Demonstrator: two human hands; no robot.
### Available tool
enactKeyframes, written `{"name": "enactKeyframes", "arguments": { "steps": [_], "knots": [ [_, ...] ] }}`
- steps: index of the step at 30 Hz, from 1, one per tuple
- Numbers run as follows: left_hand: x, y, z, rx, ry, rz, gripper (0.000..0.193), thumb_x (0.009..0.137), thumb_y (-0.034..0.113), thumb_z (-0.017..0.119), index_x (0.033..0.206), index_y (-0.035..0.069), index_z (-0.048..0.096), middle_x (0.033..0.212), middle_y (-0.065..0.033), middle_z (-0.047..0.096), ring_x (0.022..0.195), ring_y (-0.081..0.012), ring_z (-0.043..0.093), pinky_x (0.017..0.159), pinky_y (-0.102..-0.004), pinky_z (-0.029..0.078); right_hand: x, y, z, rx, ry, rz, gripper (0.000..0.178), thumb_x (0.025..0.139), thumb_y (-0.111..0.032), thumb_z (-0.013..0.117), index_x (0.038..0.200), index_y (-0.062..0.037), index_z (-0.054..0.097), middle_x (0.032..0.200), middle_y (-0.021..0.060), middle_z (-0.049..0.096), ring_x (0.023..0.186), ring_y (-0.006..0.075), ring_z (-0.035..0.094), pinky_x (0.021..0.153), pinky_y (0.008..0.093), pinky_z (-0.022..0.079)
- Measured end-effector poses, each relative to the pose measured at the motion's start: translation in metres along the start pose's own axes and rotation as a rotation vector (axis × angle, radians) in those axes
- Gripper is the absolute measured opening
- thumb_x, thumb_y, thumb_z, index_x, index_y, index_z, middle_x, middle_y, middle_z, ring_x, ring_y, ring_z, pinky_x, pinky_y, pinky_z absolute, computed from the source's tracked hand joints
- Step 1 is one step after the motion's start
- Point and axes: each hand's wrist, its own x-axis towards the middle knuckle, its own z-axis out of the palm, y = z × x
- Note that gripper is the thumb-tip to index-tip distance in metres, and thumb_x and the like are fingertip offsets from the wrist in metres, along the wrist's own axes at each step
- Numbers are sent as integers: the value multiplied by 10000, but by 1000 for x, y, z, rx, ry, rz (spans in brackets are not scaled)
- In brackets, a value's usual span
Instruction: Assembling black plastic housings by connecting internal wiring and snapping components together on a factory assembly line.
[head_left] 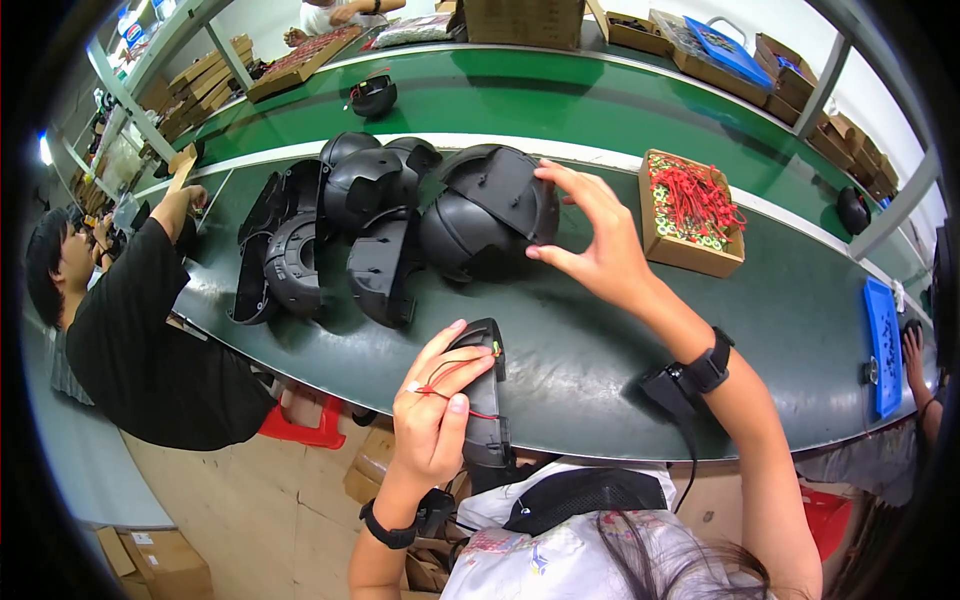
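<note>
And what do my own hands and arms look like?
The left hand and right hand are ungloved, and no sleeves show. The left wears a black strap with a dark unit; the right wears a black wristband with a boxy black module and dark cable.

The shells (365, 190) look like hard black plastic, smooth with a satin sheen; the held casing (486, 436) matches, a little more matt. Wires (692, 196) have slick plastic sleeving; their box (694, 256) is dull cardboard. The tabletop (590, 385) is smooth and semi-glossy, the tray (883, 345) plastic, the 2 wrist straps (712, 362) matt, woven-looking cloth.
</note>
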Motion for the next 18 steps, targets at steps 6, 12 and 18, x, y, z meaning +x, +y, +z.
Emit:
{"name": "enactKeyframes", "arguments": {
  "steps": [6, 12, 18],
  "knots": [
    [14, 0, 13, -7, -60, 26, 343, 808, 17, 461, 1068, -49, 675, 1068, -202, 666, 1202, -431, 528, 1047, -502, 378, -11, 0, -22, 281, 207, 216, 731, 597, -136, 867, 1224, -52, 498, 1222, 120, 483, 1110, 258, 560, 910, 391, 532],
    [16, -3, 23, -4, -76, -14, 363, 888, 155, 438, 1073, -48, 676, 1076, -197, 674, 1233, -415, 509, 1048, -472, 367, -37, -19, -75, -321, 60, 3, 664, 515, -90, 846, 1107, -75, 545, 1222, 156, 462, 1125, 362, 506, 952, 430, 442],
    [23, -6, 27, -61, -145, 11, 382, 877, 179, 433, 1040, -48, 694, 1059, -200, 685, 1241, -409, 501, 1055, -477, 359, -88, -52, -106, -685, -367, -14, 486, 610, -20, 698, 1076, -90, 581, 1261, 149, 469, 1154, 360, 495, 938, 462, 443]
  ]
}}
